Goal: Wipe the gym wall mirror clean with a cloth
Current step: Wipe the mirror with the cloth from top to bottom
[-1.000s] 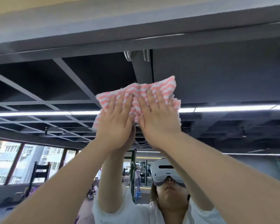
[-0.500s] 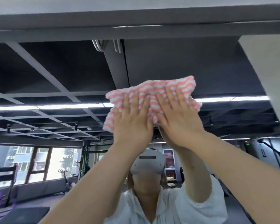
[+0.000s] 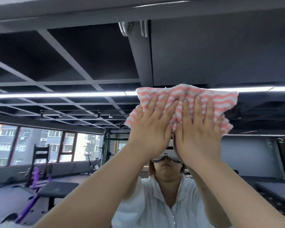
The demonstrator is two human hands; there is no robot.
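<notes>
High on the mirror, left hand and right hand are pressing flat-fingered the soft, light, bunching striped cloth.

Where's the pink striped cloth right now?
In the head view, the cloth sits right of centre, pressed flat against the mirror under the left hand and right hand.

Cloth: pink-and-white striped cloth, bunched, flat against the mirror.
Left hand: left hand pressing the cloth's left part, fingers straight and spread.
Right hand: right hand just beside it, pressing likewise.
Reflection: person in a white top, weight bench, windows, lit ceiling strip.
Mirror's upper edge: probably at the grey beam; hard to tell.
</notes>
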